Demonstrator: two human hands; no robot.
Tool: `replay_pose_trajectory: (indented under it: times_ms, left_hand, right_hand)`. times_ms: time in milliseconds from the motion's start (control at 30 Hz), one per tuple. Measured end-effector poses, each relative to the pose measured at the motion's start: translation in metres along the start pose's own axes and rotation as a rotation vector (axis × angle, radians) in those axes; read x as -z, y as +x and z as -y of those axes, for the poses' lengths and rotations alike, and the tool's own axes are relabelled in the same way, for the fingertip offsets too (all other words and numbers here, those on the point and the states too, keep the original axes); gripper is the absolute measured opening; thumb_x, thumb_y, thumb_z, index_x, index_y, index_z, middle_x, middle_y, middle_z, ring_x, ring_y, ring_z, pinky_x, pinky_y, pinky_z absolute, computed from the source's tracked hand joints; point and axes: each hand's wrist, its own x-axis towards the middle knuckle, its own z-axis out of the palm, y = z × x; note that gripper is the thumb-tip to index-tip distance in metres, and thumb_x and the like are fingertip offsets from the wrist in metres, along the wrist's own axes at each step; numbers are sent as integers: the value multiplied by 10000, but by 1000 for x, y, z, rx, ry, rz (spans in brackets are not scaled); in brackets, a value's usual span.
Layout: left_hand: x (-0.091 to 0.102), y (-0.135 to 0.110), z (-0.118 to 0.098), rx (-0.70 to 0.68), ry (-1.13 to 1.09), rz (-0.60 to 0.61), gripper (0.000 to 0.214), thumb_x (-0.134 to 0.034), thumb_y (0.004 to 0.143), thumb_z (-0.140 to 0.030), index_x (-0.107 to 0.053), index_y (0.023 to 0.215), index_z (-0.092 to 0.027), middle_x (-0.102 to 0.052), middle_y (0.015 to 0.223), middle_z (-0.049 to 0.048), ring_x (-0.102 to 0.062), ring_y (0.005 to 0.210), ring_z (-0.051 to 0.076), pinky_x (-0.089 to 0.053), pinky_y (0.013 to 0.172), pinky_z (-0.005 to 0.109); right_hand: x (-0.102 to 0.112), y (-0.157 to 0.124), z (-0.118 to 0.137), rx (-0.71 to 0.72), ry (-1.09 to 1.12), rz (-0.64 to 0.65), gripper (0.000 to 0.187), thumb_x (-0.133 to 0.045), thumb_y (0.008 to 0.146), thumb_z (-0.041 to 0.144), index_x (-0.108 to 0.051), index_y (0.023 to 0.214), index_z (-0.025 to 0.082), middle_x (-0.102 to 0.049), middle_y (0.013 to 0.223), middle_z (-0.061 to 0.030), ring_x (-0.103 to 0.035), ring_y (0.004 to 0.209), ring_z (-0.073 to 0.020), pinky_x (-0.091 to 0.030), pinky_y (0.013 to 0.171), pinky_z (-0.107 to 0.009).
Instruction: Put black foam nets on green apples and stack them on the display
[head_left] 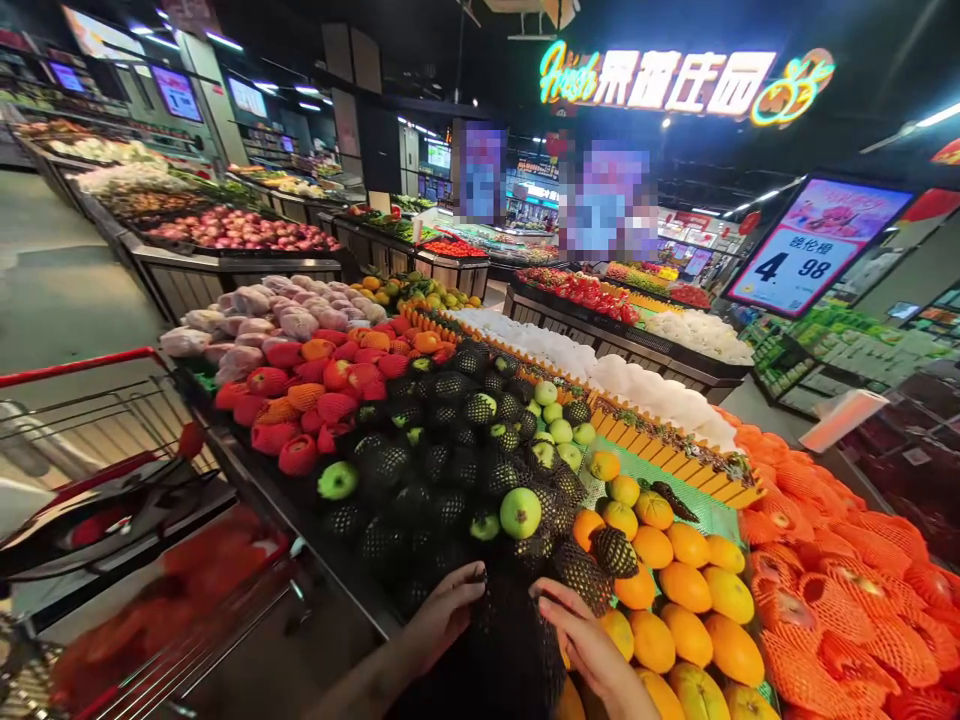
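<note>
At the lower middle, my left hand (451, 612) has its fingers curled in, the tips at the edge of a dark net sleeve (510, 625). Facing it, my right hand (576, 628) pinches the other side of this sleeve. The sleeve's dark lower part blends into shadow, so I cannot tell whether anything is inside. Just beyond my fingers lie green apples in black foam nets (450, 460), with a bare green apple (520, 513) on top. Right of my right hand are stacked oranges (684, 588).
A shopping cart (82, 365) with a red handle stands left, against the display's black edge (289, 515). Red-netted fruit (322, 385) lies at the far left of the pile, orange-netted fruit (855, 580) at the right. A low yellow fence (637, 435) runs behind. A price screen (821, 245) hangs right.
</note>
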Motion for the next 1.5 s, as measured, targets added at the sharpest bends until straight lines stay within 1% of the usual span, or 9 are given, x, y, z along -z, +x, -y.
replay_pose_trajectory:
  times_ms: [133, 233, 367, 533, 867, 1067, 1200, 1333, 1500]
  left_hand:
    - [9, 2, 3, 36, 142, 104, 485, -829, 666, -540, -640, 921, -173, -570, 782, -12, -510, 725, 115, -383, 701, 232]
    - [13, 14, 3, 33, 366, 62, 575, -790, 669, -624, -673, 973, -151, -652, 912, 39, -575, 852, 173, -414, 798, 277]
    - [6, 42, -16, -156, 564, -99, 541, -615, 777, -692, -622, 776, -151, -615, 787, 27, -551, 778, 185, -410, 719, 285]
    - [-9, 82, -56, -344, 921, -375, 452, -500, 912, -563, -679, 858, -151, -674, 834, 64, -616, 849, 222, -440, 750, 290]
    - [-10, 96, -68, -271, 1274, -364, 319, -441, 1012, -347, -703, 1021, -165, -742, 1009, 145, -706, 976, 298, -456, 767, 317]
    - [-19, 109, -76, -134, 1582, -358, 431, -282, 1055, -369, -673, 1125, -201, -751, 984, 137, -726, 955, 332, -505, 734, 365]
    - [-10, 112, -68, -177, 1561, -292, 435, -259, 1049, -325, -654, 1143, -167, -743, 983, 149, -719, 974, 326, -517, 779, 381]
    - [5, 106, -50, -380, 1228, -162, 456, -230, 1029, -292, -648, 1150, -154, -724, 1117, 153, -697, 1049, 244, -496, 905, 329]
    - [6, 98, -53, -467, 948, -68, 489, -290, 996, -464, -652, 822, -185, -725, 935, 135, -674, 867, 246, -480, 802, 320]
  right_hand:
    - [5, 26, 0, 32, -292, 157, 421, -883, 605, 525, -678, 701, 170, -563, 682, 7, -461, 640, -117, -371, 609, -236]
    - [3, 53, 14, 149, -303, 73, 504, -806, 674, 623, -646, 699, 145, -557, 663, -3, -431, 622, -113, -342, 587, -234]
    - [-2, 89, 31, 304, -292, -47, 585, -721, 699, 722, -631, 772, 149, -581, 697, -21, -460, 627, -138, -374, 604, -260]
    - [-1, 125, 46, 556, -376, -272, 541, -692, 748, 699, -637, 768, 161, -567, 743, -19, -468, 739, -166, -374, 706, -270]
    - [5, 142, 29, 650, -547, -424, 527, -563, 857, 682, -640, 815, 163, -631, 824, -51, -546, 819, -210, -399, 802, -300]
    - [6, 152, 34, 652, -605, -448, 598, -497, 845, 766, -555, 724, 183, -556, 672, -22, -495, 678, -183, -385, 674, -280]
    - [-1, 150, 26, 667, -579, -477, 601, -462, 857, 777, -539, 755, 190, -555, 707, -27, -518, 696, -187, -426, 685, -288]
    - [-13, 138, -8, 655, -375, -649, 617, -463, 855, 787, -596, 882, 185, -647, 928, -90, -615, 921, -242, -494, 891, -340]
    - [-17, 126, -35, 612, -168, -724, 647, -593, 769, 816, -702, 977, 213, -692, 1034, -96, -642, 1033, -280, -511, 963, -366]
